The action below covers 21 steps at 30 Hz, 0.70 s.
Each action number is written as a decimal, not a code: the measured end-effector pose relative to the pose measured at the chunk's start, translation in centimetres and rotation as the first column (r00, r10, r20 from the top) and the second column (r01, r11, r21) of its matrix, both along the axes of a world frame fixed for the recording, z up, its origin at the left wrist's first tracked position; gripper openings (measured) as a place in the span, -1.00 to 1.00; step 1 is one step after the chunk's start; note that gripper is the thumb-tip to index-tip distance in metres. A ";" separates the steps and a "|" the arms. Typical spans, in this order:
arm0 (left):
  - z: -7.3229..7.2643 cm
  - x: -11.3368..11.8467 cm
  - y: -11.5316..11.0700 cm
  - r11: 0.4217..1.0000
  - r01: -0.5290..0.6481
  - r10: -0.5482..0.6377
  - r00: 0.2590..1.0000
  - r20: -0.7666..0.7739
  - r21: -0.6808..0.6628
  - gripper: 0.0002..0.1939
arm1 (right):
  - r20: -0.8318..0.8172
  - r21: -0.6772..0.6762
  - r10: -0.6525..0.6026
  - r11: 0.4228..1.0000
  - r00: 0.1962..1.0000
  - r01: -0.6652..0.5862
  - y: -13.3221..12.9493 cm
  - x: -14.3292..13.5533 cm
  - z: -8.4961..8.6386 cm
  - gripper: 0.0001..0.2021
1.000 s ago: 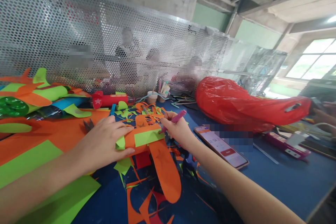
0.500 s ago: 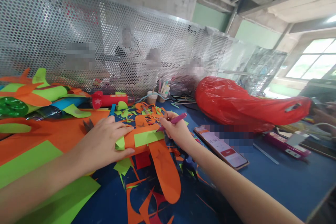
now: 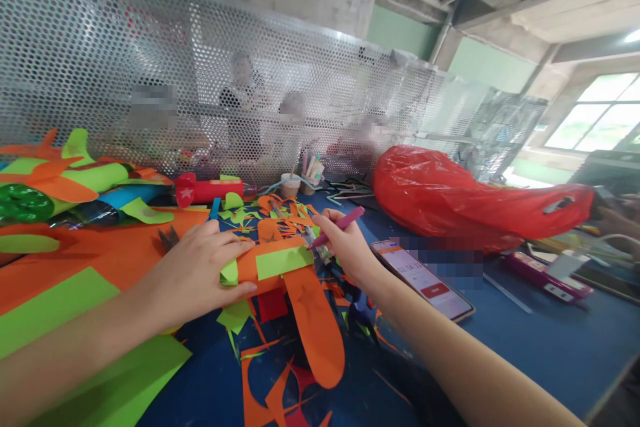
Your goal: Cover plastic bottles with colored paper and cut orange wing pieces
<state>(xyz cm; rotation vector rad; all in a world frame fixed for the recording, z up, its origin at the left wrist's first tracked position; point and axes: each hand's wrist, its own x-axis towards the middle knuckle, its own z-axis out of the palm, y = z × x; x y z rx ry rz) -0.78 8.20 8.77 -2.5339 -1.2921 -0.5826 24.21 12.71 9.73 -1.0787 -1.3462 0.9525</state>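
My left hand (image 3: 197,273) is wrapped around the left end of an orange paper-covered model plane (image 3: 316,333), holding it against the table. One long rounded wing points toward me; a shorter one lies on the far side. Across the plane's body runs a light green paper strip (image 3: 283,262). Between the closed fingers of my right hand (image 3: 346,248) is a purple marker (image 3: 351,216), its tip at the right end of the strip. Whether the tip touches the paper is hard to tell. Part of a clear bottle neck shows behind the marker.
Orange, green and red paper scraps (image 3: 275,400) litter the blue table (image 3: 540,353). Scissors (image 3: 169,238) lie beside my left hand. At right are a phone (image 3: 425,280) and a red plastic bag (image 3: 440,200). Finished-looking bottle planes (image 3: 110,180) sit at left, before a perforated metal screen (image 3: 310,67).
My right hand and the marker have shifted slightly right, exposing more of the bottle neck. The left hand and the model plane stay in place.
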 end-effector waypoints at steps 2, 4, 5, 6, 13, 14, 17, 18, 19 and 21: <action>0.0 0.0 0.0 1.000 0.008 -0.008 1.000 0.008 0.008 -0.53 | 0.027 0.012 0.007 1.000 1.000 -0.008 -0.1 0.0 0.0 -0.65; 0.0 0.0 0.0 1.000 0.007 -0.008 1.000 0.000 0.020 -0.54 | 0.053 0.047 0.027 0.998 0.998 -0.030 -0.5 -0.1 0.1 -0.65; 0.0 0.0 0.0 1.000 0.006 -0.006 1.000 -0.009 0.024 -0.54 | 0.069 0.071 0.048 0.996 0.996 -0.053 -0.8 -0.3 0.2 -0.65; 0.0 0.0 0.0 1.000 0.003 -0.003 1.000 -0.018 0.024 -0.54 | 0.089 0.093 0.083 0.991 0.993 -0.091 -1.1 -0.5 0.2 -0.64; 0.1 0.0 -0.1 1.000 0.021 -0.021 1.000 -0.020 0.015 -0.52 | 0.075 0.076 0.389 0.916 0.918 -0.394 -3.0 -2.1 0.0 -0.63; 0.1 0.0 -0.1 1.000 0.022 -0.021 1.000 -0.017 0.012 -0.53 | 0.077 0.080 0.380 0.919 0.922 -0.386 -3.0 -2.2 -0.2 -0.62; 0.2 0.1 -0.1 1.000 0.021 -0.020 1.000 -0.017 0.017 -0.55 | 0.063 0.070 0.359 0.929 0.931 -0.363 -2.7 -2.3 -0.5 -0.61; 0.2 0.1 -0.2 1.000 0.019 -0.019 1.000 -0.020 0.023 -0.56 | 0.055 0.060 0.362 0.929 0.931 -0.365 -2.6 -2.3 -0.6 -0.60; 0.2 0.2 -0.2 1.000 0.018 -0.017 1.000 -0.025 0.026 -0.56 | 0.051 0.053 0.365 0.928 0.929 -0.368 -2.5 -2.3 -0.6 -0.60; 0.2 0.2 -0.2 1.000 0.015 -0.014 0.999 -0.041 0.026 -0.54 | 0.055 0.046 0.370 0.927 0.927 -0.372 -2.5 -2.4 -0.6 -0.62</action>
